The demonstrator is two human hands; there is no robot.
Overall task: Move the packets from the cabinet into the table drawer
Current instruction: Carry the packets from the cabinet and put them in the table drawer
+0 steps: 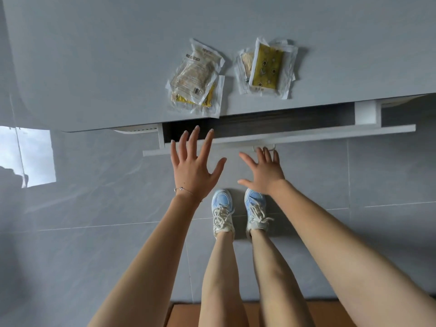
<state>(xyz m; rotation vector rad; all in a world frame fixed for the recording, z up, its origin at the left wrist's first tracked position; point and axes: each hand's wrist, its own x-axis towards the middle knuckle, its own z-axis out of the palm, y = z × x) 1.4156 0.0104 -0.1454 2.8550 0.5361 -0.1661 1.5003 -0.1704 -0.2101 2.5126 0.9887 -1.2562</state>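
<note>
Two piles of clear plastic packets lie on the grey table (118, 67) near its front edge. The left pile (197, 77) hangs slightly over the edge; the right pile (266, 67) has a yellow packet on top. Below them the white table drawer (306, 135) is pulled partly out, and its dark inside shows. My left hand (193, 166) hovers with fingers spread over the drawer's left front. My right hand (264, 171) is spread too, its fingertips at the small drawer handle (263, 147). Neither hand holds anything. No cabinet is in view.
Grey floor tiles lie under the table. My two feet in blue and white sneakers (238, 211) stand just in front of the drawer. A brown wooden surface (184, 315) shows at the bottom edge. A bright window reflection (28, 156) is on the floor at left.
</note>
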